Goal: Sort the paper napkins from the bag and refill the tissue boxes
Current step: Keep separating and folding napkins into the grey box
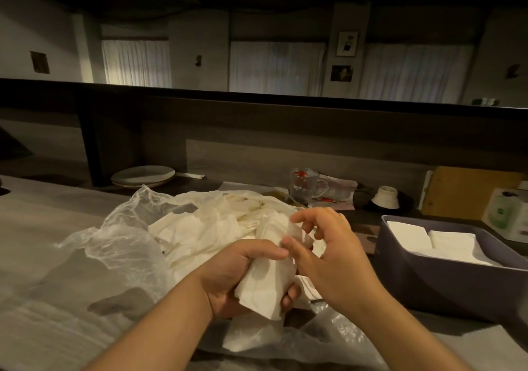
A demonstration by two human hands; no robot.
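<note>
A clear plastic bag (120, 233) lies open on the counter with a heap of white paper napkins (205, 227) spilling out of it. My left hand (237, 273) grips a bunch of folded napkins (265, 287) just in front of the heap. My right hand (331, 253) is beside it, its fingertips pinching the top edge of one napkin (297, 232) in that bunch. To the right stands a grey tissue box (428, 279), open at the top, with flat white napkins (445, 242) lying inside.
Behind the bag are stacked plates (143, 174), a glass mug (305, 184), a small white cup (385, 197) and a wooden board (468, 190). A carton with green print (505, 213) stands at the far right. A dark raised ledge (257, 104) runs across the back.
</note>
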